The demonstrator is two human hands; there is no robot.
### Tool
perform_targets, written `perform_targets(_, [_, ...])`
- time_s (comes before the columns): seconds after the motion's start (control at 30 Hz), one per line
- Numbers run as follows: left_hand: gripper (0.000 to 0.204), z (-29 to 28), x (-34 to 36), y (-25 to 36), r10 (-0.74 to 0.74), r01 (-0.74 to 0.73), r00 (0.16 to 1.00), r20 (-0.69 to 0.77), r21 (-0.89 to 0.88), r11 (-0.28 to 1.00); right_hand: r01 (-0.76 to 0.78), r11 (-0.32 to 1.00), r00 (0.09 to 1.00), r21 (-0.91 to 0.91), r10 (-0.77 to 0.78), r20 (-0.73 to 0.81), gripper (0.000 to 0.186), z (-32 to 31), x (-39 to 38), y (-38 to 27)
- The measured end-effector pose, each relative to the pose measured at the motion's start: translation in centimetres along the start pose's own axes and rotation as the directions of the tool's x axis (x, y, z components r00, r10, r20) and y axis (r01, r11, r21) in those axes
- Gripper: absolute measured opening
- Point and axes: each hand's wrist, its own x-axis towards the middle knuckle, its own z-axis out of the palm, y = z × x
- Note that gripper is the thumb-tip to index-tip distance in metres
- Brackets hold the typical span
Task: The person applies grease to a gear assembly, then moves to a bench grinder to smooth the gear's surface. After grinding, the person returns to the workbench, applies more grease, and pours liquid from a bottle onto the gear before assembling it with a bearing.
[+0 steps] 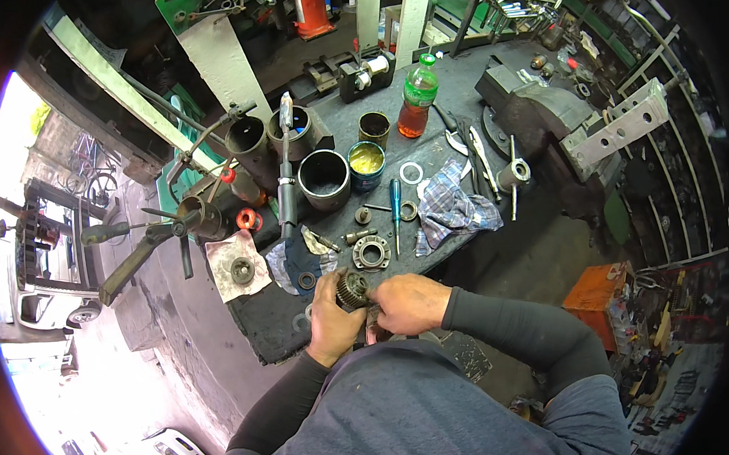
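Observation:
Close to my body, at the bench's near edge, my left hand (334,325) grips a dark metal gear (352,290), its toothed rim showing between thumb and fingers. My right hand (410,303) is closed right beside the gear, and what its fingers hold is hidden. A small reddish patch, perhaps cloth, shows below them. Just beyond the gear lies a round metal flange (370,253) with a central hole. A blue-handled screwdriver (396,206) lies past it, next to a checked cloth (455,207). To the left, another toothed part (242,270) rests on a stained pink cloth (222,258).
Metal cylinders (324,180) and an open tin of yellow grease (366,158) stand on the dark bench (339,111). A green-capped bottle of red liquid (418,97) is behind them. A large vise (538,110) sits at right, above an orange box (599,298).

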Motion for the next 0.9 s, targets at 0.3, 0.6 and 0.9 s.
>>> perform_targets(0.3, [0.085,-1.5,0.6,-1.1,-0.263,0.266,0.964,0.048,-0.261,0.928,0.028,0.009,0.976,1.000,-0.216,-0.025,0.071,0.8,-2.0,2.1])
perform_targets(0.6, [0.090,-2.0,0.6,-1.3,-0.166,0.222,0.973,0.162,-0.440,0.870,0.054,-0.072,0.966,0.996,-0.250,-0.070,0.103,3.6,-1.7,2.7])
perform_targets(0.9, [0.083,-1.1,0.5,-1.4,-0.104,0.120,0.993,0.063,-0.358,0.926,0.224,0.557,0.975,0.799,-0.127,-0.185,0.112,5.6,-0.5,2.1])
